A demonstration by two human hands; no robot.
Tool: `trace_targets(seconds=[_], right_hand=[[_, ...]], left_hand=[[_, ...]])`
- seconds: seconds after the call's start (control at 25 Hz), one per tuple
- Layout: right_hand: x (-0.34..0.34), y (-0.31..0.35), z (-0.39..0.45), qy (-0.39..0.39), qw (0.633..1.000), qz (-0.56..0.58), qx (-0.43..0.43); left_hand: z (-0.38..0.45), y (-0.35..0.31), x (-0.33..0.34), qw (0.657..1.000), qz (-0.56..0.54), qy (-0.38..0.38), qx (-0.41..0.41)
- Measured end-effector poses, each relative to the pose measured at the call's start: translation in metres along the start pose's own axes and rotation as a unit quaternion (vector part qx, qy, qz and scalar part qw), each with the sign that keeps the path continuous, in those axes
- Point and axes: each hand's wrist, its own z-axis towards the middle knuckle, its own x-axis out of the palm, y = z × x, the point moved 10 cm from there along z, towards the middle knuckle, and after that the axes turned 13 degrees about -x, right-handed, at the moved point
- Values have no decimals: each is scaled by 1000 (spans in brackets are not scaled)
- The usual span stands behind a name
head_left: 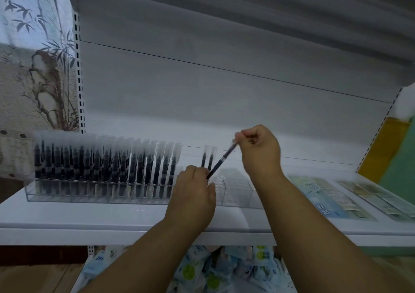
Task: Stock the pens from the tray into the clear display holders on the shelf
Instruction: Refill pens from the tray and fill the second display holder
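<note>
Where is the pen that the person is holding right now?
In the head view, the pen slants just right of centre, pinched at its top by the right hand and at its bottom by the left hand, over the clear holder.

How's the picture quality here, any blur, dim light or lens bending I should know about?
Head view: light is dim and bluish; the pens in the clear holder are smeared by motion blur; the right hand and left hand on the slanted pen are sharper; wide-angle distortion bows the shelf edge and the slotted upright; no strong glare.
</note>
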Motion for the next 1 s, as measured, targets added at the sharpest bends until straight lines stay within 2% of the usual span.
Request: trace_targets(seconds=[0.08, 0.12, 0.24, 0.44, 0.76, 0.88, 1.0], right_hand=[[-13, 9, 6, -21, 995, -82, -59], [-11, 13, 7, -9, 991, -106, -83], [9, 17, 2, 40, 980, -149, -128], [26, 14, 8, 82, 965, -196, -152], [12, 19, 13, 57, 969, -180, -162], [24, 21, 11, 92, 960, -198, -176], [44, 9, 3, 150, 944, -234, -179]], left_hand=[[-11, -2, 18, 993, 85, -14, 80], [-13, 2, 27, 989, 114, -4, 91], [-13, 7, 41, 988, 131, 40, 78], [-11, 7, 38, 986, 143, 41, 71], [-11, 11, 37, 985, 153, 72, 47], [-12, 8, 37, 981, 163, 93, 39], [-13, 5, 32, 985, 146, 80, 43]])
